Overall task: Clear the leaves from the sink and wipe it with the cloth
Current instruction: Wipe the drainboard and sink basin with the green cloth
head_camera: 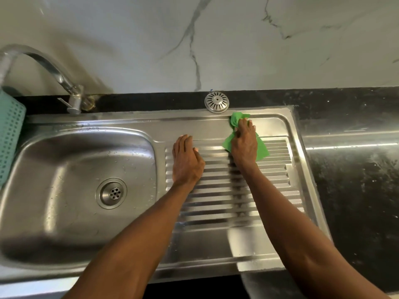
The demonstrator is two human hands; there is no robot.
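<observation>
The steel sink (64, 212) has a wet bowl on the left with a round drain (111, 193) and a ribbed drainboard (269, 180) on the right. No leaves show anywhere in the bowl or on the drainboard. My right hand (245, 145) presses a green cloth (237, 118) flat against the far right part of the drainboard, near its back rim. My left hand (186, 160) rests flat with straight fingers on the left end of the ribs, holding nothing.
A curved tap (54, 72) stands behind the bowl. A round metal strainer cover (216, 102) lies on the black counter (356, 169) just behind the cloth. A teal perforated basket (9, 134) hangs at the far left. A marble wall rises behind.
</observation>
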